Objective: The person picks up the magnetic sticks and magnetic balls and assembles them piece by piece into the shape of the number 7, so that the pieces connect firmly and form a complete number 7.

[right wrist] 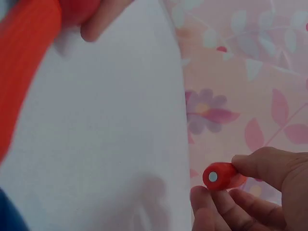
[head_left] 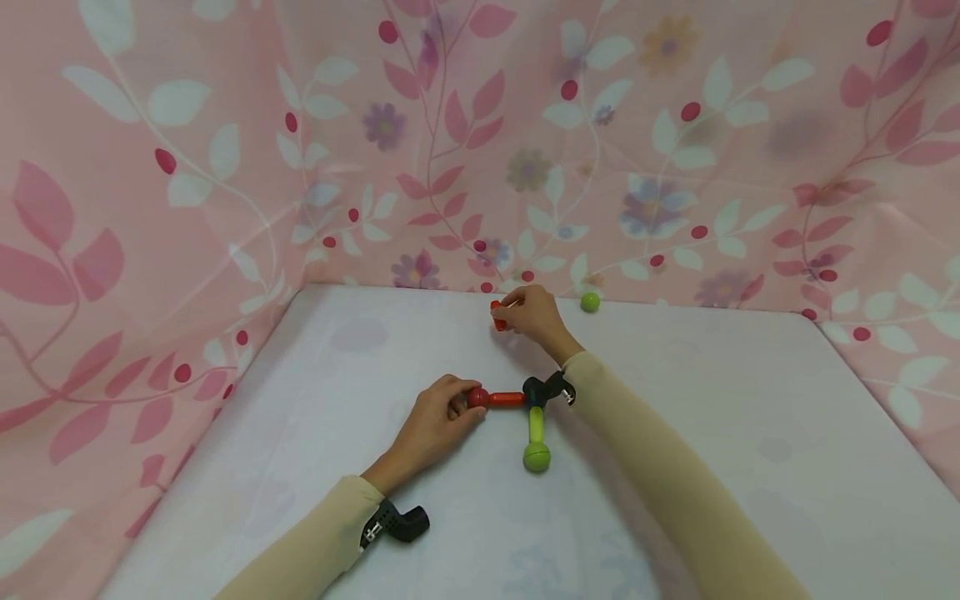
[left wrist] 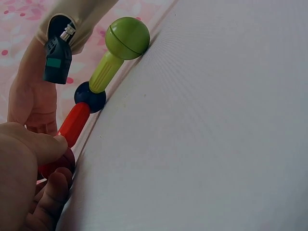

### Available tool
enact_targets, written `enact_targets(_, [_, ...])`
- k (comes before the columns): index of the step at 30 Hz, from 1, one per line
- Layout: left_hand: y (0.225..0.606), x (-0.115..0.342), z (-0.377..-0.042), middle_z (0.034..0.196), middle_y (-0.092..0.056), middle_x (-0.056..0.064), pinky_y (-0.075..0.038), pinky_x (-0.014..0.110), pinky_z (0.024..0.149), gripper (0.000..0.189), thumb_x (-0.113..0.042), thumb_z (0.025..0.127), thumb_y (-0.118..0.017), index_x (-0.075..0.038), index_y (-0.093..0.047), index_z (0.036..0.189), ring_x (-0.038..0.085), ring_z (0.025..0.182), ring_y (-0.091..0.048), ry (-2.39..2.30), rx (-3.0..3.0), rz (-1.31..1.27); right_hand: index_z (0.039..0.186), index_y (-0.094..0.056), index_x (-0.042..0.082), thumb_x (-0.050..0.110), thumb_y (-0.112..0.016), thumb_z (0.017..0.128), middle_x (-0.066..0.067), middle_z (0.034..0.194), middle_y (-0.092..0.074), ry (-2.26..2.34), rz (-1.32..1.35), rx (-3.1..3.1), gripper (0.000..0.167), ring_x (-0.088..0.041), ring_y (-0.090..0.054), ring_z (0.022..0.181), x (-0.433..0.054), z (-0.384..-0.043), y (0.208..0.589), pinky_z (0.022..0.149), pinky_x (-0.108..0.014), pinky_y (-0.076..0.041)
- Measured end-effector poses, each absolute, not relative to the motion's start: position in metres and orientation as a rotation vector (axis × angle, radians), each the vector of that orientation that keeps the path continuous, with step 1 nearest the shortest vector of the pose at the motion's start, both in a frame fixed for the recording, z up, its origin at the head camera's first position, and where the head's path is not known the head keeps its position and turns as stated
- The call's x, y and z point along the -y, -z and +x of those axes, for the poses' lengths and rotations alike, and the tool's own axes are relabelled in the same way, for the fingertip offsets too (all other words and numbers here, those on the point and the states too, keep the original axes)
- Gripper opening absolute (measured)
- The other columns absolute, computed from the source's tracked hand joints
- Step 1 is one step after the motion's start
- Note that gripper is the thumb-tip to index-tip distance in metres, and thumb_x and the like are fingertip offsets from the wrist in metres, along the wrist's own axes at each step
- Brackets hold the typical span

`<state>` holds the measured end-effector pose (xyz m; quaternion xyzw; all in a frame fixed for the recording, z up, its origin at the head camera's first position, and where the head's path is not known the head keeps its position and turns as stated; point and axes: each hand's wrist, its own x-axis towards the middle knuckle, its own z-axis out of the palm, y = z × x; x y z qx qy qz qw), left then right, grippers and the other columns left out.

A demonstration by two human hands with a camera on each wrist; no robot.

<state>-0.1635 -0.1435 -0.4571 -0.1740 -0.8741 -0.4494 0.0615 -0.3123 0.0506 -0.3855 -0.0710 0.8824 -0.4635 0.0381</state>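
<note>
My left hand [head_left: 437,419] grips a red ball [head_left: 477,397] with thumb and fingers at the left end of a joined piece on the table. From that ball a red rod [head_left: 507,400] runs to a dark blue ball [left wrist: 90,97]. A yellow-green rod [head_left: 536,425] leads on from the blue ball to a green ball [head_left: 536,457]. Farther back, my right hand [head_left: 534,317] pinches a separate short red rod [right wrist: 222,176] above the table; its round end shows a pale disc in the right wrist view.
A loose green ball [head_left: 590,302] lies at the table's back edge, right of my right hand. Pink floral cloth [head_left: 480,167] hangs behind and beside the white table [head_left: 697,417]. Dark wrist cameras [head_left: 405,522] sit at both sleeves.
</note>
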Motion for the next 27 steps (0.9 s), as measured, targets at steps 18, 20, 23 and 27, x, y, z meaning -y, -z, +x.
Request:
enact_targets(18, [0.457,0.145,-0.161,0.102,-0.061,-0.004,-0.051,0.028,0.068,0.037,-0.017,0.094,-0.08,-0.006,-0.071,0.128,0.011,0.078,-0.057,1.36,2.659,-0.515,0.13,-0.067,0.002,0.007,-0.073,0.096,-0.018,0.108,-0.071,1.616,-0.336,-2.553,0.035,-0.032,-0.075,0.086,-0.067,-0.289,0.397,0.076,-0.033,-0.06])
enact_targets(20, [0.457,0.145,-0.161,0.102,-0.061,-0.004,-0.051,0.028,0.068,0.036,-0.017,0.094,-0.08,-0.007,-0.071,0.128,0.011,0.078,-0.057,1.363,2.657,-0.516,0.13,-0.066,0.002,0.007,-0.073,0.096,-0.018,0.113,-0.07,1.609,-0.324,-2.564,0.035,-0.03,-0.074,0.087,-0.068,-0.288,0.398,0.077,-0.033,-0.06])
enact_targets(23, [0.457,0.144,-0.161,0.102,-0.06,-0.004,-0.051,0.028,0.068,0.036,-0.017,0.094,-0.08,-0.008,-0.071,0.128,0.011,0.078,-0.057,1.364,2.656,-0.517,0.132,-0.065,0.001,0.008,-0.075,0.095,-0.017,0.121,-0.068,1.598,-0.303,-2.561,0.039,-0.026,-0.074,0.089,-0.069,-0.287,0.401,0.08,-0.034,-0.059])
enact_targets(27, [0.457,0.144,-0.162,0.102,-0.061,-0.004,-0.051,0.028,0.068,0.036,-0.017,0.094,-0.08,-0.007,-0.071,0.128,0.011,0.078,-0.057,1.358,2.659,-0.521,0.135,-0.064,0.003,0.013,-0.075,0.094,-0.016,0.122,-0.069,1.566,-0.265,-2.554,0.044,-0.025,-0.074,0.091,-0.072,-0.287,0.403,0.087,-0.038,-0.057])
